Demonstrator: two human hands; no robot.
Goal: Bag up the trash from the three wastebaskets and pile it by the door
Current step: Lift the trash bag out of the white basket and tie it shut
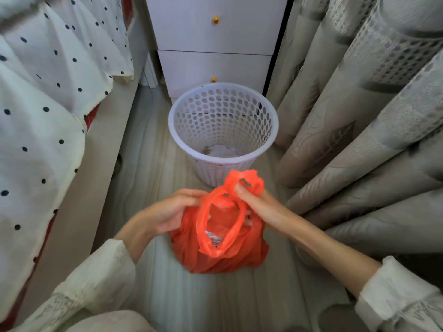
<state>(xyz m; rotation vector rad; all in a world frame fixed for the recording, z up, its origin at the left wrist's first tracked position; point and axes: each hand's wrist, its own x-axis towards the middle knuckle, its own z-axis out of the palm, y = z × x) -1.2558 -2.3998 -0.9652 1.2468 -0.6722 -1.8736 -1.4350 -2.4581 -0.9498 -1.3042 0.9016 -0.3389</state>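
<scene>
An orange plastic bag [223,248] hangs over the floor in front of me, its mouth partly open with some pale trash showing inside. My left hand [172,212] grips the bag's left handle. My right hand [259,207] pinches the right handle, which sticks up above my fingers. Just beyond the bag stands a white perforated wastebasket [223,130], upright on the floor. A little paper and a small brown scrap lie at its bottom.
A white drawer unit [215,44] with gold knobs stands behind the basket. Grey patterned curtains [359,116] hang along the right. A bed with a white dotted sheet [48,104] runs along the left, leaving a narrow strip of pale wood floor [148,164].
</scene>
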